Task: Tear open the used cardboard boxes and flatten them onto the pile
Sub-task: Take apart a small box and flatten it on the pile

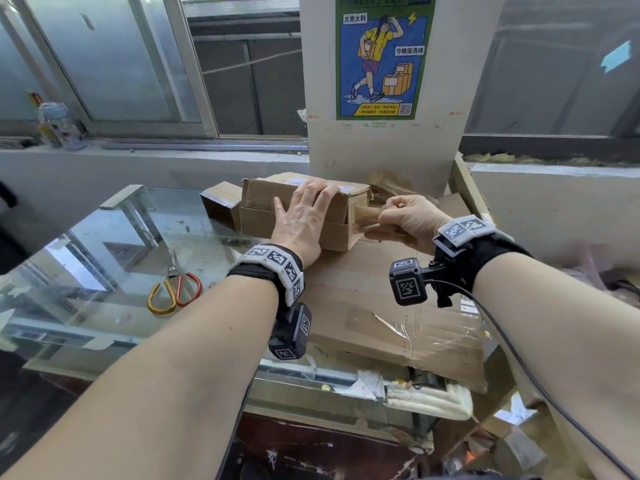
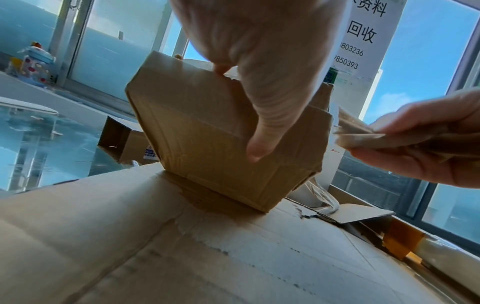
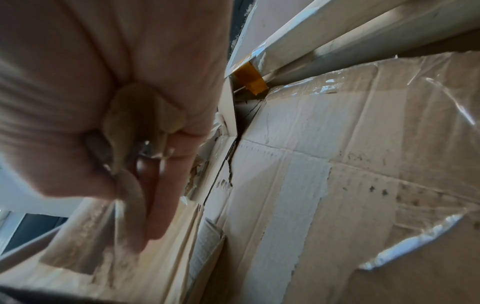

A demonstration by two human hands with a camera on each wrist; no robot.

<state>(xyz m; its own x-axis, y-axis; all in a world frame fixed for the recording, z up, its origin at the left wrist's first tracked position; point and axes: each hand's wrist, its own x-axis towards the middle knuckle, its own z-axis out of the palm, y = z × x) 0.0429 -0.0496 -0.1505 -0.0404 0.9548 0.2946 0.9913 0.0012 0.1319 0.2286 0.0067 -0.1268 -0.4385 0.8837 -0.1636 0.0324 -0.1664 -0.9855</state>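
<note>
— Two hands on one box, going by the head view?
— Yes. The brown cardboard box [image 1: 294, 216] stands on the flattened sheet of brown cardboard [image 1: 374, 299] that tops the glass worktop [image 1: 104, 244]. The left hand [image 1: 304, 220] lies flat on the box's near face, fingers straight and spread over its top edge. The right hand [image 1: 405, 220], just right of the box, is curled round a strip of crumpled brown packing tape [image 1: 367, 216] that runs to the box's right end. A smaller brown carton [image 1: 220, 202] sits touching the box's left side; red-and-yellow-handled scissors [image 1: 175, 292] lie on the glass well left of the box.
— And the left wrist view?
— Thumb pressed straight against the box's side, fingers over the top; the box's base rests on the flat cardboard. The right hand pinches the tape beside it.
— Right wrist view?
— Blurred: fingers closed on the wad of tape, flat cardboard with clear tape beneath.
</note>
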